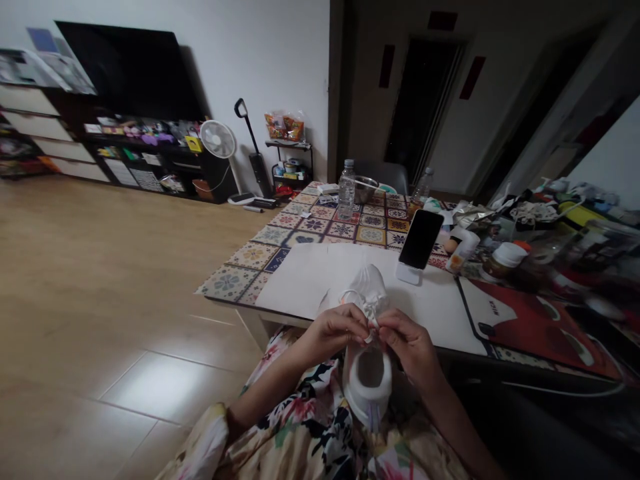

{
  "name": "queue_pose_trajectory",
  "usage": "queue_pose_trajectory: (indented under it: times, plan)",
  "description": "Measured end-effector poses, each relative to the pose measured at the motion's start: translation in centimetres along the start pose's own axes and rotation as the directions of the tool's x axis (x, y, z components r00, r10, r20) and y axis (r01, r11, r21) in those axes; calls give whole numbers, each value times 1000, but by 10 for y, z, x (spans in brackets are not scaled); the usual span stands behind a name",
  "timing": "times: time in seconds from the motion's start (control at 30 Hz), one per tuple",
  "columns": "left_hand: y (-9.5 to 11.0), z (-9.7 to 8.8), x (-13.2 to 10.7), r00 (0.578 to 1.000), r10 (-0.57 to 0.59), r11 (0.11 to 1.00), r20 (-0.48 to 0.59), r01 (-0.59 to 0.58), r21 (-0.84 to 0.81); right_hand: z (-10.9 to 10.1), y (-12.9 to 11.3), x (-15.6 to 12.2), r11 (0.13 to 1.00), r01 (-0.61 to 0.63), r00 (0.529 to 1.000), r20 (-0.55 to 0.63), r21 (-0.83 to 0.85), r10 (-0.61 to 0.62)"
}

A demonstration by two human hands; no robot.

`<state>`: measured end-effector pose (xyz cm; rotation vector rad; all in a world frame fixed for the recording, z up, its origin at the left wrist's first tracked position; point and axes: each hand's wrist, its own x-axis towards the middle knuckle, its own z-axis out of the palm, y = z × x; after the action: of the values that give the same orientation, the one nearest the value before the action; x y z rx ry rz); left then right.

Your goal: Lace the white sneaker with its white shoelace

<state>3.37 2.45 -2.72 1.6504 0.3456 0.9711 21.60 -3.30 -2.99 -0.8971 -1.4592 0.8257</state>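
**Lower centre: white shoe held at the laces by both hands**

At lower centre of the frame a white shoe (369, 373) is seen, toe pointing away toward the table edge (235, 297), heel toward the viewer over a floral garment (310, 427). Upper is plain white, knit-looking; the opening shows grey inside, and a faint stripe is seen down the heel. White laces (371, 313) are bunched on top of the tongue. The laces are pinched from the left side by the left hand (334, 330), fingertips closed on them. The same laces are gripped from the right side by the right hand (407, 341), thumb and forefinger closed. Both hands are nearly touching over the shoe. Whether a knot is formed cannot be told; too small.

Just above the shoe a white sheet (310, 273) is laid on the patterned table. Right of centre a dark phone (421, 239) is propped on a white stand. Further up, a clear water bottle (346, 190) is stood upright. At right, clutter is blurred.
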Motion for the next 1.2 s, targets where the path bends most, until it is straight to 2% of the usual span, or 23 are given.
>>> queue_pose_trajectory:
  times: [0.1, 0.2, 0.27, 0.43, 0.57, 0.67, 0.73, 0.77, 0.8, 0.87, 0.93, 1.0, 1.07, 1.2]
  plan:
    - [-3, 9, 0, 996, -50, 989, -72, 39, -139, 2, -3, -4, 985, 77, 997, 7, -154, -77]
    - [-6, 17, 1, 985, -140, 950, -99, 105, -294, 3, -2, -8, 984, 42, 999, 22, -171, -39]
    - [-4, 20, 1, 983, -138, 968, -124, 107, -229, 2, -3, -10, 982, 19, 999, 39, -186, -12]
    - [1, 22, -2, 971, -44, 998, -235, 35, -42, 1, -10, -10, 984, -42, 999, 23, -176, 46]
    - [-2, 22, -5, 980, -43, 999, -195, 49, 24, 4, -7, -9, 992, -58, 998, -26, -111, 56]
    - [-6, 21, -6, 982, -76, 995, -174, 85, 49, 9, -1, -10, 996, -74, 989, -130, -40, 68]
    - [-7, 21, -6, 979, -100, 994, -179, 106, 21, 10, 0, -9, 997, -50, 979, -200, -52, 39]
    - [-8, 21, -6, 976, -110, 994, -188, 111, -4, 9, -1, -9, 995, -27, 980, -199, -92, 8]
    - [-8, 21, -6, 973, -116, 993, -199, 112, -32, 8, -3, -8, 988, 5, 985, -167, -157, -32]
    - [-9, 21, -5, 969, -125, 991, -212, 110, -82, 3, -8, -6, 942, 102, 993, -29, -320, -118]
    - [-10, 20, -5, 967, -135, 988, -218, 116, -100, -2, -12, -4, 873, 204, 979, 96, -443, -180]
    - [-9, 18, -5, 965, -130, 991, -227, 118, -63, -6, -13, -3, 825, 258, 966, 128, -504, -224]
    - [-5, 16, -5, 971, -104, 994, -214, 108, 6, -8, -12, -4, 812, 257, 966, 116, -525, -231]
    - [1, 14, -3, 984, -58, 992, -169, 75, 100, -7, -7, -6, 858, 212, 976, 147, -467, -161]
